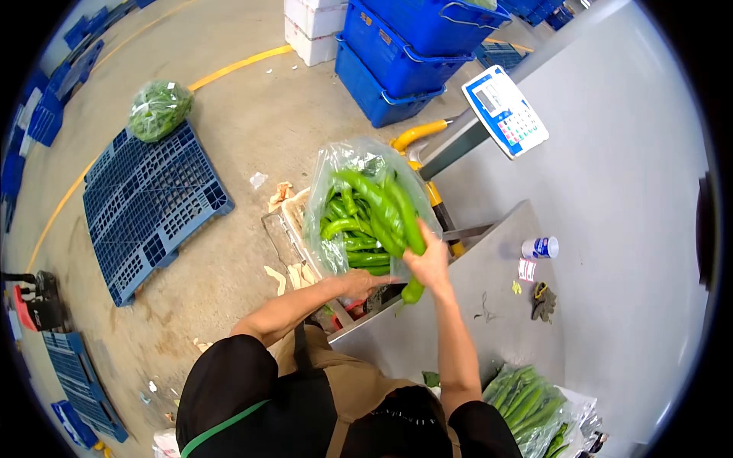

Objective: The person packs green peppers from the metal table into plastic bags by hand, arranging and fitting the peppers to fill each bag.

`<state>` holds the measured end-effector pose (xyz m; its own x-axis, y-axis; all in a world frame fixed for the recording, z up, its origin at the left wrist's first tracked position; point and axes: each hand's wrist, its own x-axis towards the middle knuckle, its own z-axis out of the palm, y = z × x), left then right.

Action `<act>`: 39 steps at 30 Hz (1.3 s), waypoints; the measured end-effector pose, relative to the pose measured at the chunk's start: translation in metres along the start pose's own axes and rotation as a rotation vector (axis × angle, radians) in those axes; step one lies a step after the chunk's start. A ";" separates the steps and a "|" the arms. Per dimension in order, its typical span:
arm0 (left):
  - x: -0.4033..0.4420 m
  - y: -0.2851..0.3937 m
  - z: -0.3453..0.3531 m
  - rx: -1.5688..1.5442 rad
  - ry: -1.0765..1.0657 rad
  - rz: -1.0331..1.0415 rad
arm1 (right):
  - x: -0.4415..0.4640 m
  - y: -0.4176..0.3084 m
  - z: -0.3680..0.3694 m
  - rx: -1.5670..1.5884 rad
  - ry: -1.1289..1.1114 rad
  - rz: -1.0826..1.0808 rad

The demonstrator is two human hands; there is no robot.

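Long green chili peppers (359,243) fill a clear plastic bag (322,164) that stands with its mouth up in a pale crate (294,210). Over the bag's right side, my right hand (429,259) grips several green peppers (374,200); their long ends lie above the ones inside, and one end sticks out below my fingers. My left hand (363,284) is at the bag's near rim and appears to pinch the plastic, with one finger pointing right.
To the right is a metal table with a weighing-scale display (505,111), a glove (544,302) and a small tub (540,247). More bagged peppers (527,401) lie at lower right. Blue crates (405,65) are stacked ahead; a blue pallet (153,206) bearing bagged greens (160,111) lies left.
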<state>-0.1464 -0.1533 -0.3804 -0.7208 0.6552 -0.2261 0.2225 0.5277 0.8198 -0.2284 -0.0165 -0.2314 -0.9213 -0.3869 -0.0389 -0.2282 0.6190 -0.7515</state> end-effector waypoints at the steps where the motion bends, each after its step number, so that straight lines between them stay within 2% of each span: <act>1: 0.001 -0.002 0.001 0.007 -0.022 0.031 | -0.003 0.021 0.013 -0.062 -0.027 0.024; 4: 0.008 -0.004 0.015 0.058 -0.037 0.096 | -0.001 0.065 0.039 -0.276 -0.056 0.099; 7: 0.012 -0.001 0.016 0.120 -0.048 0.108 | 0.024 0.055 0.038 -0.281 -0.103 0.191; 10: 0.011 0.006 0.009 0.093 -0.023 0.193 | 0.063 0.060 0.045 -0.182 -0.025 0.213; 13: 0.007 0.023 -0.006 0.183 -0.094 0.143 | 0.098 0.030 0.042 0.015 0.073 0.309; 16: 0.008 0.020 0.002 0.191 -0.062 0.155 | 0.129 0.075 0.071 0.070 0.060 0.307; 18: 0.007 0.021 0.003 0.162 -0.052 0.132 | 0.126 0.113 0.089 0.030 -0.282 0.305; 19: 0.007 0.021 0.002 0.147 -0.046 0.121 | 0.122 0.141 0.114 -0.276 -0.338 0.396; 20: 0.006 0.021 0.001 0.163 -0.063 0.099 | 0.093 0.091 0.103 -0.457 -0.376 0.498; 21: 0.004 0.021 0.000 0.175 -0.080 0.077 | 0.076 0.110 0.118 -0.604 -0.429 0.389; 22: 0.003 0.020 -0.001 0.186 -0.099 0.054 | 0.060 0.119 0.132 -0.829 -0.386 0.240; 24: 0.005 0.015 0.006 0.232 -0.045 0.099 | 0.047 0.130 0.150 -1.025 -0.321 0.100; 27: -0.001 0.014 0.005 0.205 0.011 0.137 | 0.049 0.121 0.118 -0.668 -0.453 0.134; 30: -0.003 0.014 -0.004 0.136 0.033 0.101 | 0.034 0.109 0.083 -0.464 -0.385 0.377; 31: -0.005 0.009 -0.006 0.118 0.050 0.094 | 0.022 0.110 0.073 -0.441 -0.443 0.424; 33: -0.008 0.007 -0.018 -0.004 0.012 0.053 | -0.008 0.089 0.060 -0.724 -0.543 0.224; 34: -0.006 0.006 -0.016 -0.024 -0.015 0.098 | -0.021 0.083 0.057 -0.864 -0.594 0.122; 36: -0.001 0.000 -0.008 -0.062 -0.072 0.186 | -0.035 0.090 0.060 -0.868 -0.466 -0.402; 37: -0.001 -0.004 -0.001 -0.091 0.145 0.336 | -0.039 0.095 0.062 -0.856 -0.391 -0.661; 39: 0.003 -0.014 -0.012 -0.133 -0.126 0.229 | -0.043 0.113 0.072 -0.756 -0.734 -0.508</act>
<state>-0.1600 -0.1653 -0.3863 -0.5725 0.8156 -0.0844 0.2762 0.2887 0.9167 -0.1914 0.0204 -0.3620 -0.3240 -0.8558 -0.4034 -0.8748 0.4333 -0.2166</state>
